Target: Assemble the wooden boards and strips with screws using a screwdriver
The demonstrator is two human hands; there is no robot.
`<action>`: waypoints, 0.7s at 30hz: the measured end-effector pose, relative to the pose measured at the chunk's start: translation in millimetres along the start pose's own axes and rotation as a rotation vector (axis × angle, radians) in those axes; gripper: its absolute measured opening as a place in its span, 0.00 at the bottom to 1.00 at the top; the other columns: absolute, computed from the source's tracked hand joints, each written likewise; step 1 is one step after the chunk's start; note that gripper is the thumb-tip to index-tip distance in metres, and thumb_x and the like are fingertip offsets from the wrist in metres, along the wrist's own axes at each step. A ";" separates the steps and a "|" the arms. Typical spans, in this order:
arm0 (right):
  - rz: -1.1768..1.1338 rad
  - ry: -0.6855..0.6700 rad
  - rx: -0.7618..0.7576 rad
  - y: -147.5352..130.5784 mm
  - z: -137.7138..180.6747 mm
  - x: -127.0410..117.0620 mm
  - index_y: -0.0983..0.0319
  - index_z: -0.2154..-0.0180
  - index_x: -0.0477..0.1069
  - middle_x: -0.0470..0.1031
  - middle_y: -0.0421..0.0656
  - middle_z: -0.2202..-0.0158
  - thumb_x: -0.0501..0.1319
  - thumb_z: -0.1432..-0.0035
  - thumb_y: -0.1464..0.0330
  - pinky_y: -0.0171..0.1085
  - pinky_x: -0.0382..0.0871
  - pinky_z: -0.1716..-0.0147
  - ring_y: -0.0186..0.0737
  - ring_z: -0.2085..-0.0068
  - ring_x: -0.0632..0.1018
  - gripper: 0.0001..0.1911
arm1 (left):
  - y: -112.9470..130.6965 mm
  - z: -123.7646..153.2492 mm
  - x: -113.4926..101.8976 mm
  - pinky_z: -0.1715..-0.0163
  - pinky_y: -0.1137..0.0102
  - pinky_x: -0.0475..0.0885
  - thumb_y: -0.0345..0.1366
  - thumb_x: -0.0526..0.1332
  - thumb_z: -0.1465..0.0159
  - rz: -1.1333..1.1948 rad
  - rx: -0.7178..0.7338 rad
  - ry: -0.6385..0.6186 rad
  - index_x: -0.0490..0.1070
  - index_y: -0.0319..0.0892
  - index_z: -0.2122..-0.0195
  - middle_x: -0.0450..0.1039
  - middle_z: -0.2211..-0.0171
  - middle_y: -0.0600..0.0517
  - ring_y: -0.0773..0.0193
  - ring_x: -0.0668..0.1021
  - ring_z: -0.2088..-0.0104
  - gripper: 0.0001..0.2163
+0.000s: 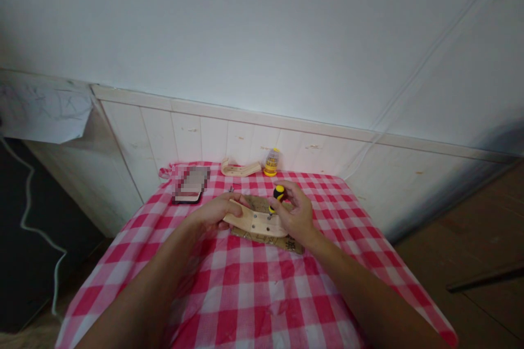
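A pale curved wooden piece [254, 222] with small holes lies on a brown patterned board [268, 238] in the middle of the table. My left hand [215, 211] grips the piece's left end, fingers closed over it. My right hand [295, 211] is closed round a small yellow-and-black screwdriver [277, 196], held upright with its tip on the wooden piece.
The table wears a red-and-white checked cloth [254, 294]. At its far edge lie a second curved wooden piece [239, 169], a yellow jar [272, 162] and a dark phone [189, 185]. A white panelled wall stands behind. A white cable [41, 232] hangs at left.
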State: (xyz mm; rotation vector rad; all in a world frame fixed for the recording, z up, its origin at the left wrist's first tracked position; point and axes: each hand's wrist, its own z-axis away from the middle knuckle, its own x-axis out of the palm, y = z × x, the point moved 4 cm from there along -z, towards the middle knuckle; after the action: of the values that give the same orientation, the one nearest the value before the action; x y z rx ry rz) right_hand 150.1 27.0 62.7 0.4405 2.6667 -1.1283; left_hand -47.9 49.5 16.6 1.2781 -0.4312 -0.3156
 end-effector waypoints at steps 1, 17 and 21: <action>0.002 -0.013 -0.001 0.2 0.0 -0.2 0.57 0.50 0.73 0.79 0.42 0.60 0.66 0.42 0.68 0.38 0.75 0.62 0.41 0.61 0.80 0.16 | 0.1 0.1 0.3 0.91 0.78 0.48 0.32 0.60 0.60 0.002 0.000 -0.003 0.70 0.38 0.67 0.69 0.81 0.57 0.74 0.62 0.87 0.16; 0.075 -0.054 -0.098 -0.4 3.7 -1.4 0.56 0.47 0.73 0.81 0.46 0.59 0.62 0.38 0.68 0.41 0.77 0.60 0.45 0.59 0.82 0.17 | 0.0 0.0 1.2 0.91 0.78 0.48 0.32 0.60 0.59 0.006 0.007 -0.016 0.70 0.38 0.67 0.69 0.81 0.57 0.74 0.62 0.88 0.15; 0.116 -0.075 -0.170 -11.9 3.5 -2.5 0.57 0.51 0.73 0.81 0.45 0.60 0.64 0.40 0.70 0.40 0.77 0.61 0.44 0.62 0.82 0.14 | -1.4 -0.7 0.1 0.91 0.78 0.48 0.32 0.60 0.59 0.011 0.007 -0.003 0.71 0.38 0.67 0.69 0.81 0.57 0.74 0.62 0.88 0.15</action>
State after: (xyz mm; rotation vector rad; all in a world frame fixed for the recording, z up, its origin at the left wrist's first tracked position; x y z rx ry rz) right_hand 148.5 16.1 68.9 0.5037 2.6073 -0.8597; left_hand -47.5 49.7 15.2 1.2818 -0.4418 -0.3069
